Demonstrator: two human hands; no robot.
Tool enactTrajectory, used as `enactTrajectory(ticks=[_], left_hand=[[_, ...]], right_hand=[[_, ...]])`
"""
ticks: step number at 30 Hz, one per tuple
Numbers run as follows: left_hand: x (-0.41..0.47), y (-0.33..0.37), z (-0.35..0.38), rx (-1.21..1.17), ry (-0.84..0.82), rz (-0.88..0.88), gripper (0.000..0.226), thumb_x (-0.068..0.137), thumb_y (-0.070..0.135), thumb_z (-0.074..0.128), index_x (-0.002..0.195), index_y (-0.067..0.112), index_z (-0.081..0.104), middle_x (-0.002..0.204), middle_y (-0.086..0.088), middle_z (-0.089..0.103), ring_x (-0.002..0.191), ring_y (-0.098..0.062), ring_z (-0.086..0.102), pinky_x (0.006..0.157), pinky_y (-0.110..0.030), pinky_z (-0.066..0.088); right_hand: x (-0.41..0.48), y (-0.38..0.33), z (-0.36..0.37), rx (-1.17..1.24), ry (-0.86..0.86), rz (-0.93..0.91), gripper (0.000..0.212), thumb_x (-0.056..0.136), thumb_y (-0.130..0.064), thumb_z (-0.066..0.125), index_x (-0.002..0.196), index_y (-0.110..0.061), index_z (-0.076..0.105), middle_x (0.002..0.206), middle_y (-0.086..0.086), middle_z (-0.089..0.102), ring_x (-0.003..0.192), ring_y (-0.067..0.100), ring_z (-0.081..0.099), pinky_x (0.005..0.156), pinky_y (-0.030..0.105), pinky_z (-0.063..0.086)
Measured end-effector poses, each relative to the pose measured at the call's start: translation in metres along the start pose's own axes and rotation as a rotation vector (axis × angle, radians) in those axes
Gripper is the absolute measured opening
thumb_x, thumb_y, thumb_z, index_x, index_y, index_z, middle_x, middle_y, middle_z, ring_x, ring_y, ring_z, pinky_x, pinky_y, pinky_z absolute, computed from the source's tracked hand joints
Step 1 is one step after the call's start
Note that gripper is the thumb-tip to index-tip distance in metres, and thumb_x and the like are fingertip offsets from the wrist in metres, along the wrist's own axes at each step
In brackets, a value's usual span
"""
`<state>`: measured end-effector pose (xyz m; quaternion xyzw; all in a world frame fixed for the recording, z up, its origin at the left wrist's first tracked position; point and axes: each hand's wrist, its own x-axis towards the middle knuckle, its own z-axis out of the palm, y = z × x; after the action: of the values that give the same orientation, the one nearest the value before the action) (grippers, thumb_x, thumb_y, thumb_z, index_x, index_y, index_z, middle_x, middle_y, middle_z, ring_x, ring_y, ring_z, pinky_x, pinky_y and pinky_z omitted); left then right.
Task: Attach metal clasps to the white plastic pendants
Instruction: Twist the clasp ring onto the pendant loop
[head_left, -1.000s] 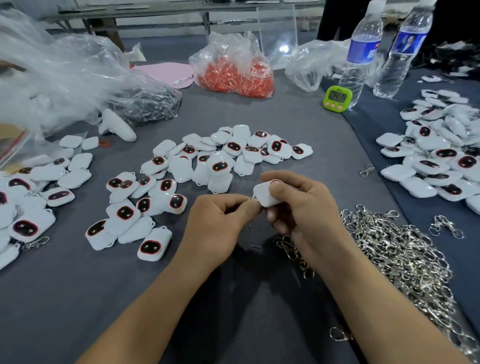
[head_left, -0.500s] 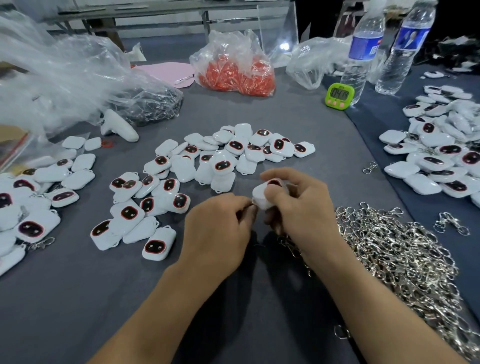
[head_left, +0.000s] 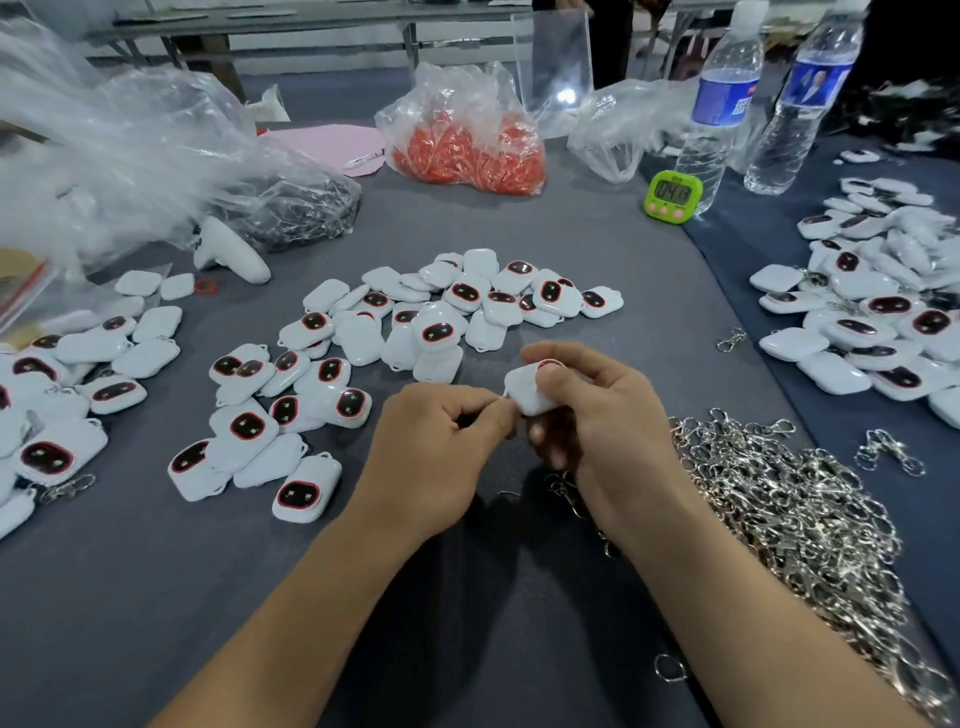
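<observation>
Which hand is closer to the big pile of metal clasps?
Right. The right hand sits just beside the clasp pile; the left hand is farther, beyond the right one.

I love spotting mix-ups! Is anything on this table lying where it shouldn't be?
Nothing looks broken or spilled. Just a few strays: one metal clasp lies alone at the right, a loose ring sits apart from the big clasp pile, and a small red ring lies by itself at the left.

Head camera — forward-down, close over table (head_left: 156, 597)
</observation>
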<state>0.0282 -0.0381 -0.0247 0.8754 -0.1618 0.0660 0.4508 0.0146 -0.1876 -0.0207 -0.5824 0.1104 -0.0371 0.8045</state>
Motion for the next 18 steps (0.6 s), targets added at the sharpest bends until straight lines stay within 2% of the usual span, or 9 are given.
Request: enactTrajectory(ticks=[1, 3, 5, 7, 9, 11, 14, 16, 18], left_hand=[[0.000, 0.000, -0.002, 0.235, -0.021, 0.095, 0.030, 0.090, 0.035, 0.058, 0.071, 0.017, 0.071, 0.062, 0.002, 0.061, 0.061, -0.012, 0.055, 0.058, -0.030, 0.041], [-0.002, 0.004, -0.004, 0.686, -0.053, 0.219, 0.025, 0.091, 0.032, 0.057, 0.074, 0.018, 0.068, 0.073, 0.000, 0.065, 0.071, -0.023, 0.061, 0.062, -0.037, 0.046], [-0.004, 0.007, -0.003, 0.835, -0.018, 0.234, 0.019, 0.086, 0.028, 0.066, 0.069, 0.019, 0.066, 0.070, -0.001, 0.064, 0.066, -0.025, 0.062, 0.053, -0.033, 0.041], [-0.009, 0.006, 0.000, 0.765, 0.029, 0.195, 0.022, 0.087, 0.028, 0.067, 0.066, 0.020, 0.066, 0.066, 0.000, 0.063, 0.062, -0.024, 0.060, 0.052, -0.030, 0.031], [-0.010, 0.003, 0.003, 0.489, 0.082, 0.096, 0.024, 0.090, 0.035, 0.063, 0.070, 0.022, 0.068, 0.063, 0.003, 0.062, 0.062, -0.018, 0.057, 0.053, -0.032, 0.035], [-0.007, 0.000, 0.004, 0.177, 0.005, -0.065, 0.023, 0.090, 0.039, 0.061, 0.073, 0.027, 0.070, 0.059, 0.004, 0.060, 0.057, -0.012, 0.053, 0.054, -0.034, 0.041], [-0.002, 0.000, 0.005, -0.053, -0.020, -0.119, 0.021, 0.090, 0.039, 0.065, 0.076, 0.026, 0.074, 0.057, -0.004, 0.056, 0.052, -0.007, 0.044, 0.054, -0.037, 0.039], [-0.003, 0.000, 0.005, -0.062, -0.015, -0.101, 0.026, 0.090, 0.040, 0.064, 0.074, 0.021, 0.074, 0.060, -0.007, 0.057, 0.055, -0.013, 0.047, 0.058, -0.040, 0.041], [-0.006, -0.002, 0.007, 0.185, -0.003, -0.014, 0.030, 0.089, 0.038, 0.061, 0.069, 0.017, 0.067, 0.061, -0.001, 0.057, 0.062, -0.017, 0.053, 0.058, -0.041, 0.041]], right_hand=[[-0.002, 0.003, 0.000, -0.163, 0.028, -0.098, 0.022, 0.095, -0.002, 0.060, 0.098, -0.018, 0.075, 0.068, 0.001, 0.068, 0.046, 0.014, 0.053, 0.040, 0.024, 0.040], [-0.006, 0.012, 0.003, -0.542, 0.049, -0.339, 0.021, 0.091, -0.008, 0.068, 0.095, -0.028, 0.074, 0.071, -0.010, 0.068, 0.055, 0.005, 0.057, 0.054, 0.015, 0.046], [-0.009, 0.017, 0.006, -0.663, 0.021, -0.446, 0.022, 0.090, -0.011, 0.071, 0.094, -0.033, 0.072, 0.074, -0.015, 0.067, 0.060, 0.003, 0.060, 0.056, 0.009, 0.044], [-0.007, 0.015, 0.005, -0.561, 0.027, -0.366, 0.021, 0.090, -0.013, 0.069, 0.095, -0.033, 0.073, 0.072, -0.010, 0.068, 0.055, 0.006, 0.059, 0.054, 0.017, 0.048], [-0.003, 0.009, 0.001, -0.378, 0.032, -0.212, 0.022, 0.093, -0.009, 0.064, 0.096, -0.028, 0.074, 0.065, 0.002, 0.067, 0.049, 0.015, 0.056, 0.046, 0.026, 0.045], [0.001, 0.005, -0.003, -0.223, -0.001, -0.080, 0.023, 0.096, -0.003, 0.058, 0.101, -0.019, 0.073, 0.060, 0.010, 0.063, 0.045, 0.019, 0.050, 0.039, 0.025, 0.036], [0.004, 0.000, -0.009, -0.100, -0.071, 0.048, 0.018, 0.097, -0.001, 0.058, 0.108, -0.008, 0.070, 0.066, 0.011, 0.067, 0.047, 0.019, 0.050, 0.036, 0.024, 0.033], [0.006, -0.004, -0.015, -0.080, -0.127, 0.097, 0.013, 0.095, 0.000, 0.060, 0.103, -0.005, 0.069, 0.069, 0.009, 0.069, 0.046, 0.017, 0.050, 0.036, 0.023, 0.032], [0.008, -0.006, -0.020, -0.200, -0.169, 0.075, 0.014, 0.091, 0.002, 0.063, 0.095, -0.009, 0.070, 0.069, 0.007, 0.068, 0.046, 0.016, 0.049, 0.036, 0.020, 0.033]])
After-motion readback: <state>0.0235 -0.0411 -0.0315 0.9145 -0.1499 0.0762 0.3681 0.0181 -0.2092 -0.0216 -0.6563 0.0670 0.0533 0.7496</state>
